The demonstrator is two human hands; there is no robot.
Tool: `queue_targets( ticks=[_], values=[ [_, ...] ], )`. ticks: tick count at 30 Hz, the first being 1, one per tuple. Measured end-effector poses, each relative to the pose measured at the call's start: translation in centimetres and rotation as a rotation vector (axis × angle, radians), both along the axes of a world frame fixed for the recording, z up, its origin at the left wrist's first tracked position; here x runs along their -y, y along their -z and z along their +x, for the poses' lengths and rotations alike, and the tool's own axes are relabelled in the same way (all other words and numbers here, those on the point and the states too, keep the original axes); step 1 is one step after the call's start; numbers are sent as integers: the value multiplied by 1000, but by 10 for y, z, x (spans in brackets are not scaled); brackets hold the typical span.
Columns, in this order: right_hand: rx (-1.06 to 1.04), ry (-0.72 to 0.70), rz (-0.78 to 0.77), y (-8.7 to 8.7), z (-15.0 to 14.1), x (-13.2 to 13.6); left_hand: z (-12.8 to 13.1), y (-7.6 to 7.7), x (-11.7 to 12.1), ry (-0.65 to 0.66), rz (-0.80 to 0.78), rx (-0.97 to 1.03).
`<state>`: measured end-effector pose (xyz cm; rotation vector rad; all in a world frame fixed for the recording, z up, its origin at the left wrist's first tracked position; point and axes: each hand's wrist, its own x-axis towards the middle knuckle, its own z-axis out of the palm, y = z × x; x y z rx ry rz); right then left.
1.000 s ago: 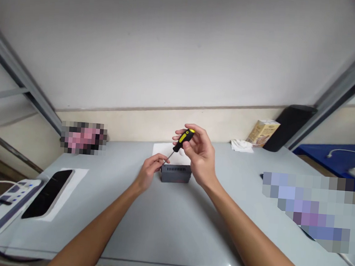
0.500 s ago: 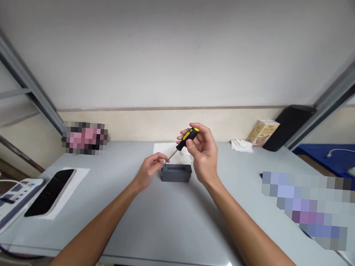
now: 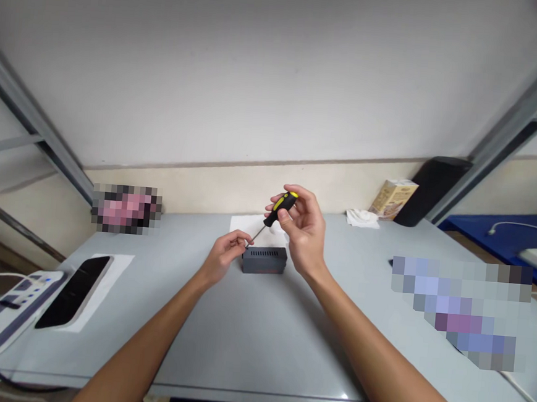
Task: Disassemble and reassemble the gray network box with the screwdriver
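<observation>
A black-and-yellow screwdriver [image 3: 281, 209] is held by its handle in my right hand [image 3: 307, 234], fingers and thumb closed around it. Its thin metal shaft slants down and left to the upper left end of a dark grey slotted box [image 3: 264, 264]. My left hand [image 3: 224, 256] is at that end of the box, thumb and fingers drawn together in a pinch around the screwdriver's tip. Whatever lies between those fingertips is too small to make out. A sheet of white paper [image 3: 245, 224] lies behind the box, partly covered by my hands.
On the left of the grey table [image 3: 220, 346], a phone [image 3: 75, 291] rests on white paper beside a power strip [image 3: 18, 311] with cables. A crumpled tissue [image 3: 362, 218], a small carton [image 3: 393, 198] and a black speaker-like object [image 3: 431, 192] stand back right. Blurred-out items lie on both sides.
The whole view has shifted slightly, so everything appears a little further left. Both hands, the screwdriver and the box keep the same arrangement.
</observation>
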<state>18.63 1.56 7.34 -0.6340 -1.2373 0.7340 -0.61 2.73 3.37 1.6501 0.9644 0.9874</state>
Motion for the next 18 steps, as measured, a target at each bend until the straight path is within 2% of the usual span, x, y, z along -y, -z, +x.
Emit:
queue_targets(
  ticks=[6, 11, 15, 18],
  values=[
    [-16, 37, -10, 0, 0, -1, -2, 2, -5, -6, 22, 35],
    [-100, 184, 34, 0, 17, -9, -8, 5, -14, -207, 173, -26],
    [-135, 257, 5, 6, 42, -20, -17, 16, -23, -357, 387, -240],
    [-204, 238, -21, 14, 59, -25, -24, 29, -28, -308, 468, -454]
  ],
)
